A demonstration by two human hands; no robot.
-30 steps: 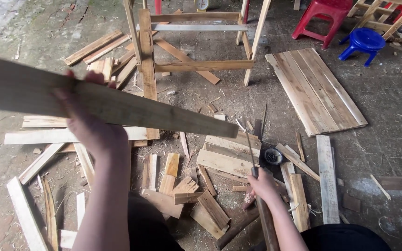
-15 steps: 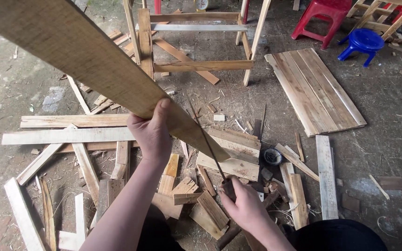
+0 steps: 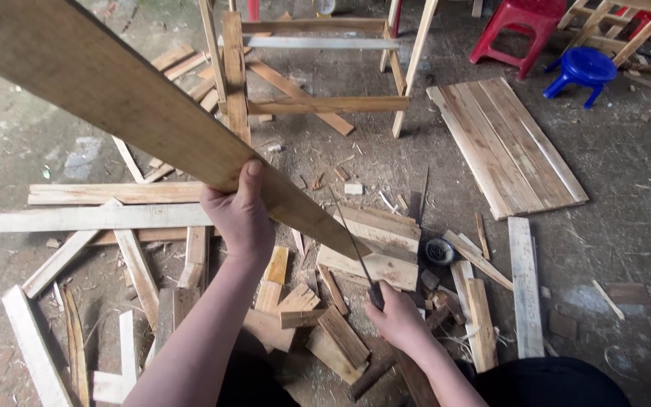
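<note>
My left hand (image 3: pixel 241 215) clasps the long pale wooden plank (image 3: pixel 137 113); my right hand (image 3: pixel 397 316) is closed around a thin dark metal blade (image 3: pixel 356 249).

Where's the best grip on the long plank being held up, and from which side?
Judging by its pose, grip the long plank across its width just above the pointed lower end, coming from below, as the left hand does now. The board is flat and thin, so fingers wrap one edge with the thumb on the face. That keeps clear of the blade in the right hand.
</note>
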